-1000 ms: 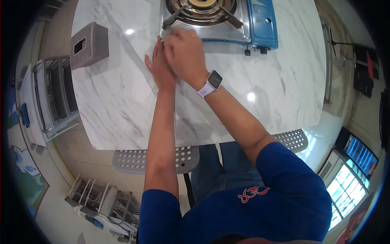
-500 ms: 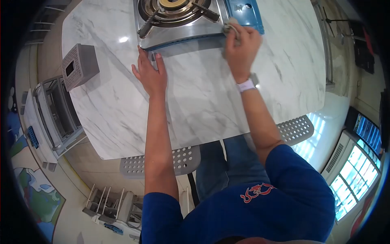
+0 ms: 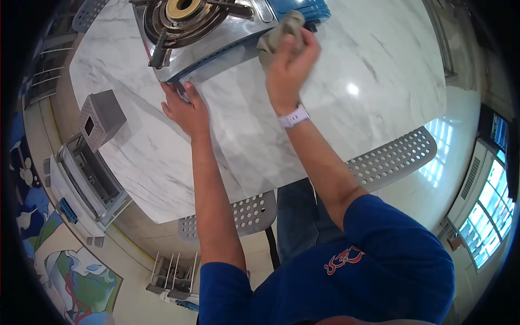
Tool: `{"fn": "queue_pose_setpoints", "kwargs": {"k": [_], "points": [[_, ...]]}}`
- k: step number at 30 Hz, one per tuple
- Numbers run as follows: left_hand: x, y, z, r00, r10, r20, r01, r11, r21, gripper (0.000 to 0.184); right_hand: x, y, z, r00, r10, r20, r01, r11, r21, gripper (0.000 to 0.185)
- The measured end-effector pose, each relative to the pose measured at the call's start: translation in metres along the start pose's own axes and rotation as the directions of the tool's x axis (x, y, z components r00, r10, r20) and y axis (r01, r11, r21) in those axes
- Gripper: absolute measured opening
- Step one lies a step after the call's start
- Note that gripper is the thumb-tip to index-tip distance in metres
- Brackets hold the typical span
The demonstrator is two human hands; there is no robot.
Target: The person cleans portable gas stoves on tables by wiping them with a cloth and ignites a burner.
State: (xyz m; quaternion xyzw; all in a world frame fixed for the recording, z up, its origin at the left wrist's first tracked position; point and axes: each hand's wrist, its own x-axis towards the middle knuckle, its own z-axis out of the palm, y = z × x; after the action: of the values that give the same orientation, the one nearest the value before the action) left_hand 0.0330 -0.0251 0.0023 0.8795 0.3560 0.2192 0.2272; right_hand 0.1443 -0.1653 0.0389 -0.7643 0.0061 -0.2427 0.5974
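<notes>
A gas stove (image 3: 216,40) with a steel top, round burner and blue right section stands tilted in view at the top of the marble table (image 3: 254,141). My left hand (image 3: 187,111) has its fingers apart at the stove's front left corner, fingertips touching or close to its edge. A grey-beige cloth (image 3: 285,33) is gripped in my right hand (image 3: 292,67), against the front of the stove near the blue section and its dark knob. The cloth partly hides that front edge. A pale watch strap circles my right wrist.
On the table's left side stands a grey perforated box (image 3: 102,119) with a dark opening. Perforated grey stool seats (image 3: 394,158) sit under the near table edge. Grey metal racks (image 3: 89,179) stand on the floor at the left.
Since half a second ago, the stove and table have shifted left and rotated in view. A second ago both hands were together at the stove's left corner; my right hand has since moved right with the cloth.
</notes>
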Motion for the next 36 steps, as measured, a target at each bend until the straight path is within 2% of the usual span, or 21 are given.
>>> {"fn": "queue_pose_setpoints", "kwargs": {"k": [3, 4, 7, 10, 13, 16, 19, 22, 25, 28, 31, 34, 36], "points": [[0.000, 0.003, -0.003, 0.999, -0.026, 0.030, 0.026, 1.000, 0.011, 0.065, -0.006, 0.012, 0.016, 0.978, -0.108, 0.181, 0.116, 0.993, -0.037, 0.025], [0.000, 0.003, -0.003, 0.999, -0.025, 0.027, 0.025, 1.000, 0.012, 0.065, -0.007, 0.013, 0.019, 0.985, -0.075, 0.155, 0.080, 0.996, -0.032, 0.025], [-0.002, 0.002, -0.002, 0.999, -0.022, 0.024, 0.022, 1.000, 0.010, 0.064, -0.013, 0.009, 0.013, 0.966, 0.121, 0.227, -0.129, 0.991, 0.021, 0.025], [-0.001, 0.002, -0.002, 0.999, -0.014, 0.029, 0.014, 1.000, 0.006, 0.063, -0.022, 0.008, 0.002, 0.880, 0.260, 0.397, -0.294, 0.956, 0.025, 0.024], [0.000, -0.002, -0.001, 0.999, -0.025, 0.027, 0.024, 0.999, 0.024, 0.063, -0.006, -0.014, -0.015, 0.862, 0.391, 0.322, -0.462, 0.868, 0.181, 0.023], [-0.001, 0.000, -0.001, 0.998, -0.039, 0.042, 0.038, 0.999, 0.035, 0.064, -0.002, -0.008, -0.002, 0.990, 0.139, 0.000, -0.137, 0.970, 0.201, 0.023], [0.000, 0.003, -0.001, 0.998, -0.042, 0.037, 0.041, 0.999, 0.016, 0.065, -0.017, 0.005, 0.008, 0.936, 0.244, 0.253, -0.253, 0.967, 0.004, 0.025], [0.000, 0.003, -0.002, 0.999, -0.040, 0.030, 0.039, 0.999, 0.023, 0.065, -0.018, 0.003, -0.003, 0.761, 0.468, 0.450, -0.480, 0.872, -0.095, 0.028], [0.000, 0.004, -0.003, 0.999, -0.031, 0.028, 0.030, 0.999, 0.028, 0.066, -0.024, -0.001, -0.005, 0.889, 0.388, 0.244, -0.438, 0.875, 0.205, 0.028], [0.001, 0.001, 0.000, 1.000, -0.008, 0.011, 0.008, 1.000, 0.023, 0.067, -0.022, 0.000, 0.005, 0.941, 0.337, -0.006, -0.316, 0.889, 0.331, 0.032], [0.000, 0.000, 0.001, 1.000, 0.011, -0.001, -0.011, 1.000, 0.029, 0.067, -0.025, -0.002, 0.011, 0.931, 0.335, 0.145, -0.357, 0.919, 0.168, 0.036], [0.000, 0.000, 0.001, 0.999, 0.038, -0.031, -0.037, 0.998, 0.043, 0.067, -0.019, 0.001, 0.002, 0.840, 0.417, 0.347, -0.477, 0.872, 0.110, 0.036], [0.000, 0.001, 0.001, 0.999, 0.035, -0.029, -0.034, 0.999, 0.042, 0.068, -0.021, 0.003, -0.001, 0.835, 0.440, 0.330, -0.497, 0.861, 0.107, 0.033]]}}
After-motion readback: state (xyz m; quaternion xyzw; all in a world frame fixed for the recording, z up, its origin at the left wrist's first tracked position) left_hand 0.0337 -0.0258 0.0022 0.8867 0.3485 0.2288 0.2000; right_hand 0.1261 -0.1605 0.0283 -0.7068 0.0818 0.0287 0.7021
